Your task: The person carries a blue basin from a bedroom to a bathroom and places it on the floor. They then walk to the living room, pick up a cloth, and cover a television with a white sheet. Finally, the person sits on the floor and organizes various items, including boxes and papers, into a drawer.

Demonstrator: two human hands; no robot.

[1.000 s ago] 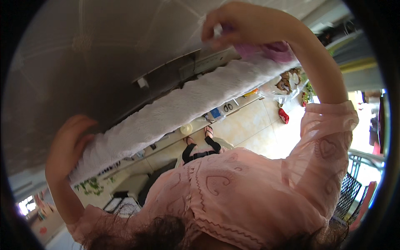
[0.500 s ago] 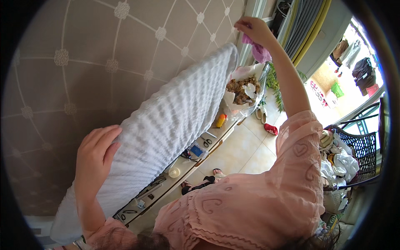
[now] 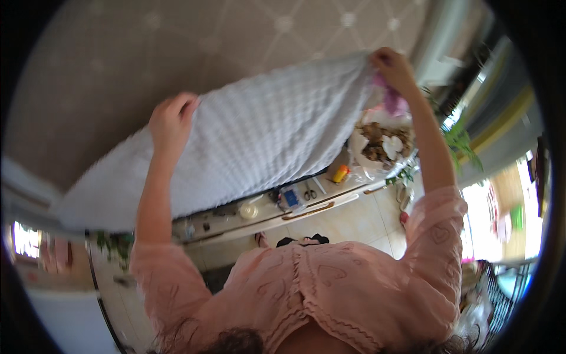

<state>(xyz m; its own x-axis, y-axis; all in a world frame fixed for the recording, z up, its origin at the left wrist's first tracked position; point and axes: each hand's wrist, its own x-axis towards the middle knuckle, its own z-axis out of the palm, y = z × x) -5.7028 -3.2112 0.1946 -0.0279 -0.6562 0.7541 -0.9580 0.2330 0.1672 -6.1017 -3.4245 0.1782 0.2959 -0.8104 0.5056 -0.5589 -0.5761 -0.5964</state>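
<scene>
A large white bubble-textured cloth [image 3: 259, 130] slants in front of the patterned wall, hanging from an upper edge in a broad sheet. My left hand [image 3: 171, 121] is closed at that upper edge, left of its middle, with fingertips pinching the fabric. At the upper right corner, my right hand [image 3: 394, 68] is closed, touching the cloth there. A pinkish-purple cloth [image 3: 393, 101] hangs below the right palm, apparently held in it. Whatever lies behind the white cloth is hidden. The picture is somewhat blurred.
Below runs a long white cabinet [image 3: 321, 207] holding scissors [image 3: 310, 193], a blue packet [image 3: 289, 197], a yellow-orange bottle [image 3: 341, 173] and a cream round container [image 3: 248, 210]. A wrapped dried bouquet [image 3: 383, 144] stands at its right end, near green leaves [image 3: 463, 141].
My right hand has come from beyond the cloth onto its right corner, bringing the purple cloth along. My left hand has risen with the upper edge. The whole view has turned.
</scene>
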